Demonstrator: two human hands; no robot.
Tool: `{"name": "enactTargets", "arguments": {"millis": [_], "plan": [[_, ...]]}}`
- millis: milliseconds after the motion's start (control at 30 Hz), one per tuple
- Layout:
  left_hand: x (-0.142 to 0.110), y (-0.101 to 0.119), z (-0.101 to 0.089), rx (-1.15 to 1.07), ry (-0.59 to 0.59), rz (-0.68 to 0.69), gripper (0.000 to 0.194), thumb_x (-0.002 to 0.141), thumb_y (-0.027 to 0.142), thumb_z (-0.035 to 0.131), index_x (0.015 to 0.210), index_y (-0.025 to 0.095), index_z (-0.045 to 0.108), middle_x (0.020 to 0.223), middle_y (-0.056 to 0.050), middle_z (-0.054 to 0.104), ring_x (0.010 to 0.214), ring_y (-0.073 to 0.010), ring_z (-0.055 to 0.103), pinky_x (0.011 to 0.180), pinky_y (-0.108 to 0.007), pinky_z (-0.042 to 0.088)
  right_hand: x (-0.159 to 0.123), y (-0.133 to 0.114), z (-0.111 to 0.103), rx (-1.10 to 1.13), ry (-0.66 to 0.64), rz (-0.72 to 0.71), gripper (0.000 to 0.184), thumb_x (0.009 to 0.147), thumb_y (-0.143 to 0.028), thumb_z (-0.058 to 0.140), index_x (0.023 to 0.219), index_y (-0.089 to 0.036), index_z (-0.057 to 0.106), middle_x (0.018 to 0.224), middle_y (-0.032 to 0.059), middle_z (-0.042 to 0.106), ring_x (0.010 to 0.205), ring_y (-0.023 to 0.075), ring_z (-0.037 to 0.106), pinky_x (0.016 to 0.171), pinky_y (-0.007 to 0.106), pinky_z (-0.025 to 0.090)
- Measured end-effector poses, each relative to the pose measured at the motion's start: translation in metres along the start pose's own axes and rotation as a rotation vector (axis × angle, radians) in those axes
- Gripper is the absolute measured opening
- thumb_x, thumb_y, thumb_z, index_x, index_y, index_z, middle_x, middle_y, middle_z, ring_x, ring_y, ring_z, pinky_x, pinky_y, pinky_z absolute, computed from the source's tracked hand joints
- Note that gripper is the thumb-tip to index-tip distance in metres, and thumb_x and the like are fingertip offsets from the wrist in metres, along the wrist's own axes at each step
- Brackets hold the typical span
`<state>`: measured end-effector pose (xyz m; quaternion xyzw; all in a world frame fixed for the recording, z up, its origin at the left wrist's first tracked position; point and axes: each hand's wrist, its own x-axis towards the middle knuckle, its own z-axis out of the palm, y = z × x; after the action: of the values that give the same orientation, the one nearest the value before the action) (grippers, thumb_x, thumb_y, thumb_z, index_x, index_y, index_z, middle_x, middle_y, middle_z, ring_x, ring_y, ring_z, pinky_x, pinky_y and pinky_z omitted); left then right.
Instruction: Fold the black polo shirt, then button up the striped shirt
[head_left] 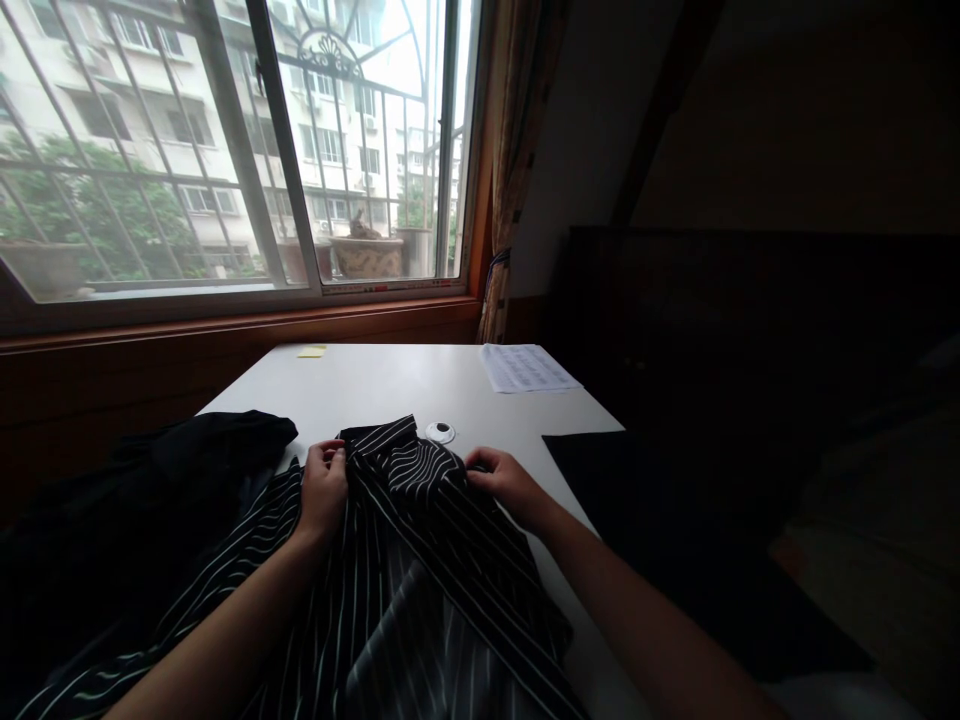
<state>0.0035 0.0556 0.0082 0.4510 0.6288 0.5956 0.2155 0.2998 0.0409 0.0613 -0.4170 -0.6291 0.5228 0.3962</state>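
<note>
A black shirt with thin white stripes (435,540) lies over the near part of the white table (382,385), its collar end pointing away from me. At the left of the collar, my left hand (325,485) is closed on the striped cloth. My right hand (510,485) pinches the shirt at its right shoulder area, thumb and fingers together. Folds hide the fingertips of both hands in part. The lower shirt spreads toward me, and a striped part runs down to the left under my left forearm.
Dark crumpled cloth (172,470) is heaped at the left. A dark flat cloth or mat (645,520) covers the table's right edge. Beyond the collar is a white round fitting with a dark hole (440,432). Farther back are printed sheets (529,368) and a yellow sticky note (311,352).
</note>
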Motion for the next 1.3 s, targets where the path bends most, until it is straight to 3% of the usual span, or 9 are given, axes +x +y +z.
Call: {"name": "enactTargets", "arguments": {"millis": [200, 400, 600, 800, 933, 1067, 1167, 1300], "plan": [[-0.001, 0.002, -0.001, -0.012, 0.029, -0.008, 0.025, 0.086, 0.034, 0.055, 0.105, 0.018, 0.058, 0.09, -0.005, 0.061, 0.082, -0.0216, 0.062, 0.078, -0.037, 0.053, 0.003, -0.02, -0.034, 0.155, 0.222, -0.074, 0.035, 0.071, -0.047, 0.079, 0.076, -0.02, 0.058, 0.066, -0.0032, 0.058, 0.058, 0.0121, 0.053, 0.052, 0.024, 0.04], [0.001, 0.001, -0.001, -0.014, 0.032, -0.008, 0.024, 0.086, 0.033, 0.055, 0.104, 0.018, 0.059, 0.091, -0.005, 0.061, 0.083, -0.0221, 0.062, 0.08, -0.038, 0.053, 0.003, -0.036, -0.055, 0.233, 0.406, -0.12, 0.039, 0.068, -0.046, 0.082, 0.078, -0.022, 0.054, 0.067, -0.0047, 0.058, 0.054, 0.0114, 0.052, 0.047, 0.023, 0.036], [0.002, 0.0, -0.002, -0.015, 0.023, -0.007, 0.024, 0.086, 0.035, 0.056, 0.102, 0.018, 0.059, 0.091, -0.005, 0.062, 0.083, -0.0223, 0.063, 0.08, -0.037, 0.053, 0.0, -0.043, -0.083, 0.22, 0.559, -0.238, 0.036, 0.069, -0.043, 0.08, 0.076, -0.023, 0.052, 0.073, -0.003, 0.057, 0.066, 0.0148, 0.057, 0.059, 0.026, 0.047], [0.0, 0.001, -0.002, -0.018, 0.012, -0.003, 0.024, 0.086, 0.034, 0.056, 0.103, 0.018, 0.059, 0.092, -0.006, 0.063, 0.084, -0.0228, 0.063, 0.078, -0.037, 0.053, 0.003, -0.035, -0.09, 0.099, 0.369, -0.146, 0.034, 0.076, -0.047, 0.074, 0.09, -0.024, 0.054, 0.086, -0.0017, 0.059, 0.076, 0.0155, 0.062, 0.062, 0.026, 0.051], [0.0, 0.001, -0.002, -0.025, 0.009, -0.002, 0.024, 0.086, 0.035, 0.056, 0.102, 0.018, 0.06, 0.091, -0.006, 0.063, 0.083, -0.0226, 0.063, 0.077, -0.037, 0.053, 0.006, -0.017, -0.093, -0.125, 0.338, 0.056, 0.05, 0.076, -0.049, 0.074, 0.114, -0.025, 0.053, 0.107, 0.0046, 0.06, 0.08, 0.018, 0.067, 0.063, 0.029, 0.056], [0.0, 0.0, -0.002, -0.035, 0.014, -0.003, 0.025, 0.086, 0.037, 0.056, 0.103, 0.018, 0.059, 0.09, -0.005, 0.063, 0.08, -0.0216, 0.063, 0.076, -0.036, 0.053, 0.004, 0.002, -0.099, -0.364, 0.116, 0.248, 0.067, 0.075, -0.06, 0.073, 0.129, -0.024, 0.056, 0.118, 0.0118, 0.064, 0.085, 0.0226, 0.068, 0.063, 0.03, 0.054], [0.001, 0.0, -0.002, -0.039, 0.018, -0.002, 0.026, 0.086, 0.037, 0.056, 0.103, 0.018, 0.059, 0.089, -0.005, 0.063, 0.08, -0.0212, 0.062, 0.076, -0.036, 0.053, 0.004, 0.016, -0.098, -0.512, 0.07, 0.274, 0.062, 0.07, -0.057, 0.078, 0.119, -0.02, 0.066, 0.101, 0.0096, 0.072, 0.086, 0.0237, 0.067, 0.072, 0.032, 0.052], [0.001, 0.0, -0.002, -0.036, 0.021, 0.001, 0.026, 0.086, 0.037, 0.057, 0.103, 0.018, 0.06, 0.089, -0.005, 0.062, 0.08, -0.0211, 0.062, 0.076, -0.036, 0.053, 0.008, 0.026, -0.097, -0.384, 0.023, 0.246, 0.036, 0.065, -0.047, 0.081, 0.08, -0.016, 0.073, 0.076, 0.0035, 0.073, 0.073, 0.0211, 0.066, 0.066, 0.03, 0.05]]}}
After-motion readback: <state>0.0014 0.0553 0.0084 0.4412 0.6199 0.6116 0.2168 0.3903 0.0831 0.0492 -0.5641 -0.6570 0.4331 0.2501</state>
